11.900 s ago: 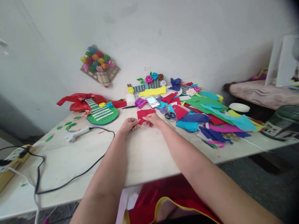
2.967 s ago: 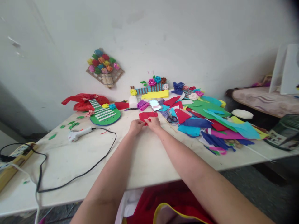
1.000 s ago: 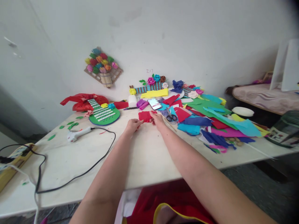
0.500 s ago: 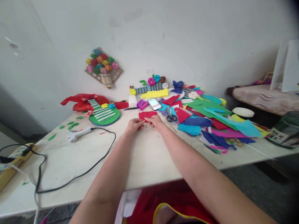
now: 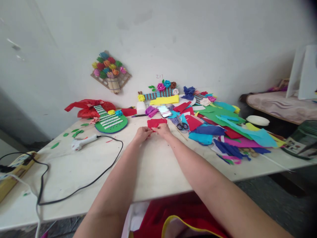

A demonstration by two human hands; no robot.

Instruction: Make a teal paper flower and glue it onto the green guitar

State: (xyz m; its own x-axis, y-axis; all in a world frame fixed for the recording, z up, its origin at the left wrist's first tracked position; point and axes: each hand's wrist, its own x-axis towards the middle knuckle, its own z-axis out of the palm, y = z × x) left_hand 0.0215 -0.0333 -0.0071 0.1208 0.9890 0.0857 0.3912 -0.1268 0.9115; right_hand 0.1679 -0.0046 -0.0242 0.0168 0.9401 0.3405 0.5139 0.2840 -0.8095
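Note:
A red crepe paper piece point(image 5: 156, 123) lies on the white table point(image 5: 158, 165), a little beyond the middle. My left hand point(image 5: 143, 134) pinches its near left edge with closed fingers. Close beside it, my right hand point(image 5: 162, 130) grips the near edge of the same paper, fingers curled. The two hands almost touch. The fingertips themselves are partly hidden behind the knuckles.
Scissors point(image 5: 182, 126) and a heap of coloured paper sheets point(image 5: 223, 129) lie to the right. A white glue gun point(image 5: 83, 142) with a black cord point(image 5: 81, 186) lies at the left, behind it a green paper guitar point(image 5: 110, 120). A white plate point(image 5: 257, 120) sits far right.
My right hand has drawn back from the paper's far right part to its near edge, beside the left hand. The paper shows folded smaller than at the start.

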